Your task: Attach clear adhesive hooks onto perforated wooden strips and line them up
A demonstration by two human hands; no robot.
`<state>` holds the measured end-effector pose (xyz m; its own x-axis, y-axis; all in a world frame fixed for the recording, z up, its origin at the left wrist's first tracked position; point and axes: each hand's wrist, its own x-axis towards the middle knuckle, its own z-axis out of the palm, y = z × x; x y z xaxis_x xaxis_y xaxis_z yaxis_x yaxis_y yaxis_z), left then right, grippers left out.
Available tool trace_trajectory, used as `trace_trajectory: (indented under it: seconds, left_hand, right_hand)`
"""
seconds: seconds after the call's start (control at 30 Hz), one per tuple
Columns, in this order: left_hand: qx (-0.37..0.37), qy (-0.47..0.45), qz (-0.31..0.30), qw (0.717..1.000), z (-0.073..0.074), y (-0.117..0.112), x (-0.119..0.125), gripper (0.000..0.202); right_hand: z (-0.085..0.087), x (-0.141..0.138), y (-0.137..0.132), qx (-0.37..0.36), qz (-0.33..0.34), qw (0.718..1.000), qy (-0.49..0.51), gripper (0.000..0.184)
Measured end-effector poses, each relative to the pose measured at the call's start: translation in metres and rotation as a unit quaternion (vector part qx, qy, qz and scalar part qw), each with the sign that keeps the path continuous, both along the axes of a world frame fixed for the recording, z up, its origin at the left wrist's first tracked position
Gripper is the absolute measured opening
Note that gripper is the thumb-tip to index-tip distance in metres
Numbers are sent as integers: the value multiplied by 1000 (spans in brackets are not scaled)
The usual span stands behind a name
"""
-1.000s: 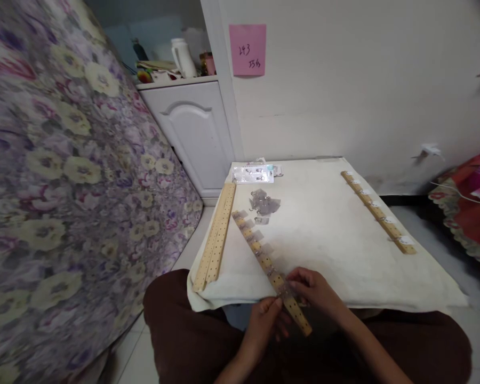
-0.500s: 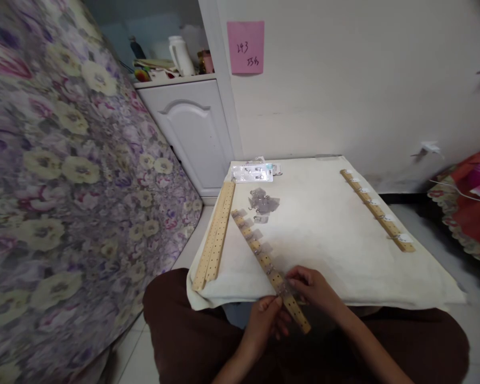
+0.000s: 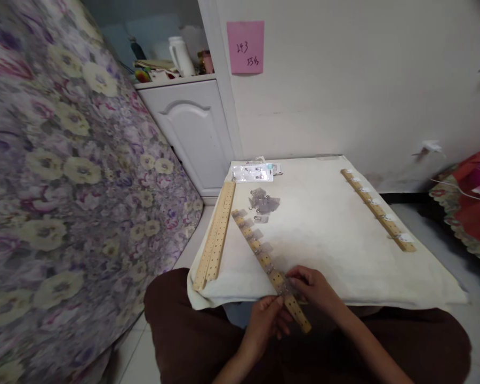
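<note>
A narrow wooden strip with rows of small holes point(image 3: 278, 279) slants from the table over its front edge. Several metal hooks with clear plastic tabs point(image 3: 265, 248) are fixed along it, their tabs sticking out to the right. Near its lower end my left hand point(image 3: 269, 318) grips the strip from the left, thumb on top. My right hand point(image 3: 311, 285) is closed in a pinch at the strip's right side, on the tab of a hook point(image 3: 283, 288); the fingers partly hide it. Beyond the strip's far end lies a pile of loose clear-tabbed hooks point(image 3: 264, 202).
Bare perforated wooden strips point(image 3: 215, 234) lie along the table's left side. Another strip with white-tabbed hooks point(image 3: 378, 210) lies on the right. Clear packages of hooks point(image 3: 252, 173) rest at the far left corner. A cream cloth point(image 3: 324, 224) covers the table; a floral curtain point(image 3: 84, 176) hangs left.
Both hands hold nearly the same position on the strip. The view has shifted very slightly; nothing else has visibly moved.
</note>
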<state>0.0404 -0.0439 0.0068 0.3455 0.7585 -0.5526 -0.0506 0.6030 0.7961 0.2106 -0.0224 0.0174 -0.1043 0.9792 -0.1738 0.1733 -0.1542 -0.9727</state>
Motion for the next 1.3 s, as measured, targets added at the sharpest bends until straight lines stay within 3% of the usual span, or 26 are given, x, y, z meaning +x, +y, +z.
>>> trace_trajectory:
  seconds: [0.77, 1.3]
  left_hand:
    - [-3, -6, 2, 1000, -2, -1, 1, 47]
    - [-11, -10, 3, 1000, 1, 0, 2, 48]
  right_hand:
    - [-5, 1, 0, 14, 2, 1000, -17, 15]
    - [1, 1, 0, 11, 9, 999, -33, 17]
